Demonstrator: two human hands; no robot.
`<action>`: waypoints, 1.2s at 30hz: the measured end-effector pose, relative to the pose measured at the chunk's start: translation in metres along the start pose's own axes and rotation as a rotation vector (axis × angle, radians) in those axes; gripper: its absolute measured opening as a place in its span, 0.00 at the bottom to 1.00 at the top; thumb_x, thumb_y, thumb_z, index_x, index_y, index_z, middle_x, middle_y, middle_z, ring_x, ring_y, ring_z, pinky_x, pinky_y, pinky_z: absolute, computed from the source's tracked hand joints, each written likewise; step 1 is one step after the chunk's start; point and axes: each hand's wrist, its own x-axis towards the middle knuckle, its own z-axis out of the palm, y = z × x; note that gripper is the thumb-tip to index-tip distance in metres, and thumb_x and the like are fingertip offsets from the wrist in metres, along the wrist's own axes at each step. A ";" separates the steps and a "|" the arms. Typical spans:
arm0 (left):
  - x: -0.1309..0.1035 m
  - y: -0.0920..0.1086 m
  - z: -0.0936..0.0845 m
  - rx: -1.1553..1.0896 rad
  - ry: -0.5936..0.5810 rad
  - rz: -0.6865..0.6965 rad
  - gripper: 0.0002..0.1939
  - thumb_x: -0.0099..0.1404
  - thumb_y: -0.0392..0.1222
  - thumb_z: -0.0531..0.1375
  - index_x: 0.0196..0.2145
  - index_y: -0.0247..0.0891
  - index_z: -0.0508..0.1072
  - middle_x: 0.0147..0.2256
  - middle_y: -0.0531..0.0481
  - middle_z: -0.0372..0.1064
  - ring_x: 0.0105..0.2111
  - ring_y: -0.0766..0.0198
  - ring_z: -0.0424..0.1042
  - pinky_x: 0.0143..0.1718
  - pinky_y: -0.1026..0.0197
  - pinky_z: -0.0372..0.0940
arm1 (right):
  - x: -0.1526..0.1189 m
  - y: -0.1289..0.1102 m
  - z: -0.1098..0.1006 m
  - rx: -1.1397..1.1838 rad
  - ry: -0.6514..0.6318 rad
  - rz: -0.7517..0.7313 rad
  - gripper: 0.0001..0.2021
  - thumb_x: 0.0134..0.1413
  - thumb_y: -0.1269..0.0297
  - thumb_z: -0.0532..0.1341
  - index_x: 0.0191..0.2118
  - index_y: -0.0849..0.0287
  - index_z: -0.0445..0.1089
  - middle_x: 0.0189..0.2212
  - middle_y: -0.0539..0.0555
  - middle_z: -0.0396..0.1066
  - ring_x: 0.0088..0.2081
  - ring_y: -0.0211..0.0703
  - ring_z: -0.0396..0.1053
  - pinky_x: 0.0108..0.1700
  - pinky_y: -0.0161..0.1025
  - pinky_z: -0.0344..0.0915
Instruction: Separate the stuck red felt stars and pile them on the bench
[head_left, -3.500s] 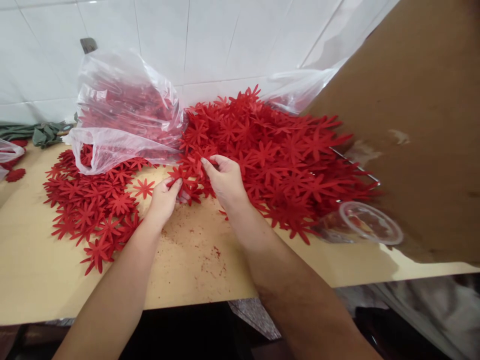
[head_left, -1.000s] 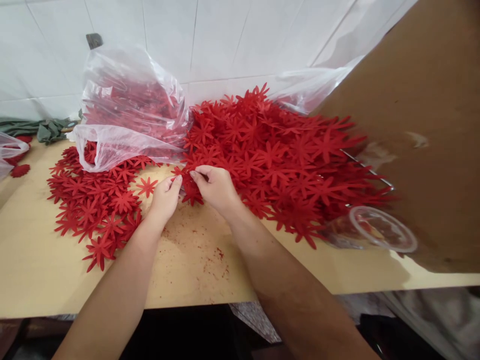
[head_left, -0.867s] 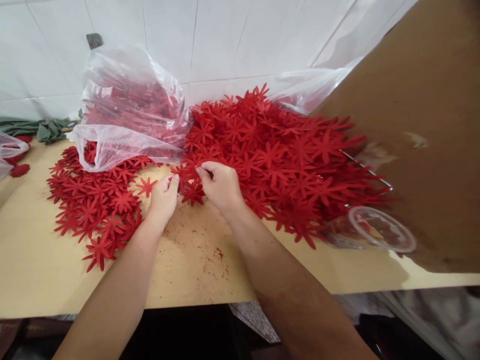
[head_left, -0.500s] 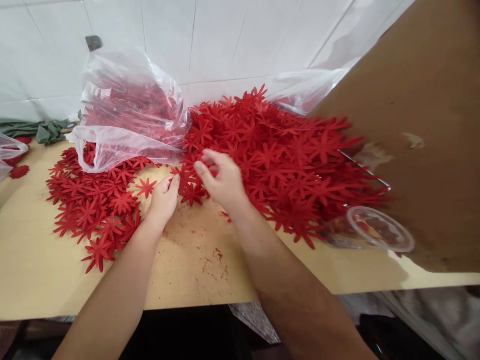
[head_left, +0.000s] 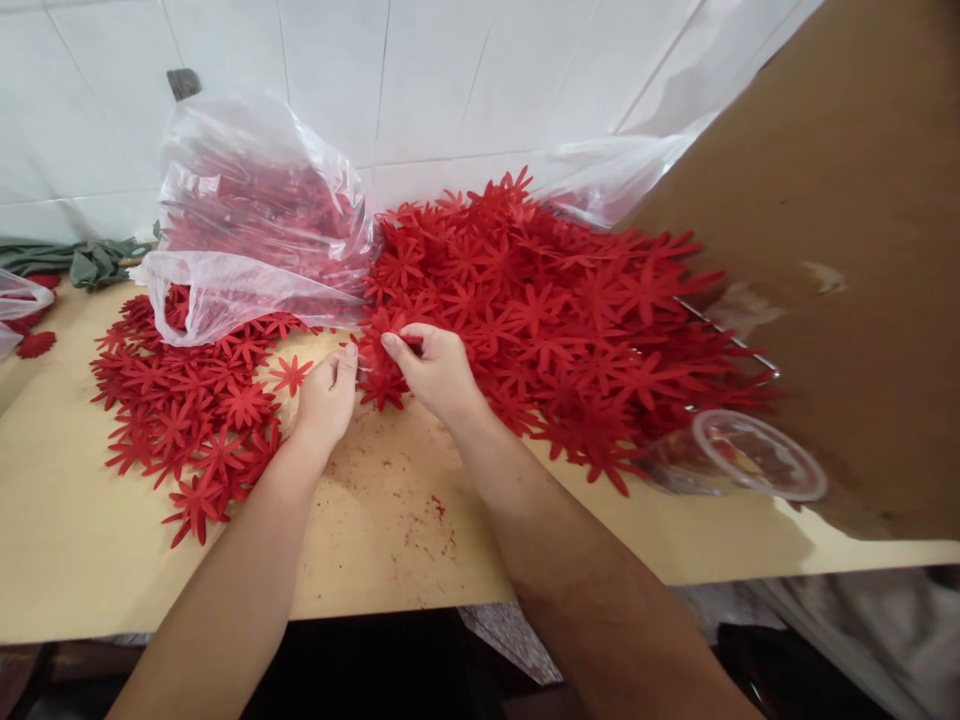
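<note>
My right hand [head_left: 435,370] pinches a red flower-shaped piece [head_left: 386,335] between thumb and fingers, at the near left edge of a large heap of red flower pieces [head_left: 540,310]. Just left of it, my left hand [head_left: 330,395] is closed, thumb pressed to the fingers; what it holds is too small to make out. A single red flower [head_left: 291,374] lies on the table beside my left hand. Farther left spreads a second heap of red flowers [head_left: 180,410].
A clear plastic bag [head_left: 262,210] of red pieces stands against the tiled wall. A clear plastic cup [head_left: 757,455] lies on its side by a brown board [head_left: 847,250] at right. Green cloth [head_left: 97,262] is at far left. Red crumbs dot the table [head_left: 390,570].
My right hand has moved slightly down and left, and its fingers have closed on a red flower. My left hand has barely moved.
</note>
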 end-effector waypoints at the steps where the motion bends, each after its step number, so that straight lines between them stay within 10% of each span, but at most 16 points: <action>1: 0.000 0.003 0.000 0.005 -0.006 0.005 0.18 0.60 0.55 0.52 0.26 0.37 0.69 0.25 0.50 0.67 0.27 0.66 0.65 0.32 0.62 0.61 | -0.001 0.000 0.000 0.007 -0.010 -0.017 0.16 0.50 0.57 0.56 0.17 0.59 0.58 0.13 0.44 0.50 0.18 0.30 0.47 0.22 0.33 0.46; 14: 0.001 0.014 0.007 -0.169 -0.088 -0.026 0.08 0.51 0.35 0.60 0.32 0.35 0.69 0.29 0.52 0.68 0.28 0.71 0.64 0.35 0.65 0.61 | -0.006 -0.002 0.013 0.187 0.054 -0.065 0.06 0.49 0.62 0.56 0.28 0.58 0.62 0.24 0.48 0.65 0.26 0.34 0.61 0.31 0.34 0.59; 22: -0.008 0.024 0.009 -0.323 -0.190 -0.187 0.13 0.50 0.47 0.62 0.30 0.36 0.68 0.27 0.54 0.66 0.25 0.72 0.62 0.27 0.67 0.58 | -0.007 -0.001 0.007 -0.001 0.076 -0.086 0.18 0.54 0.55 0.52 0.19 0.58 0.57 0.16 0.45 0.53 0.21 0.32 0.52 0.26 0.34 0.51; 29: -0.001 0.009 0.014 -0.255 -0.079 -0.168 0.07 0.51 0.38 0.60 0.30 0.34 0.68 0.27 0.53 0.67 0.23 0.73 0.61 0.28 0.67 0.59 | -0.004 0.005 0.017 0.142 0.028 -0.055 0.06 0.47 0.62 0.58 0.28 0.59 0.70 0.28 0.52 0.67 0.35 0.39 0.65 0.42 0.39 0.62; 36: -0.001 0.017 0.009 -0.158 -0.038 -0.131 0.02 0.55 0.35 0.56 0.26 0.35 0.66 0.22 0.56 0.62 0.21 0.74 0.59 0.26 0.67 0.57 | 0.000 0.001 0.008 0.388 -0.051 0.033 0.04 0.43 0.64 0.60 0.25 0.59 0.68 0.23 0.47 0.67 0.27 0.34 0.64 0.35 0.36 0.64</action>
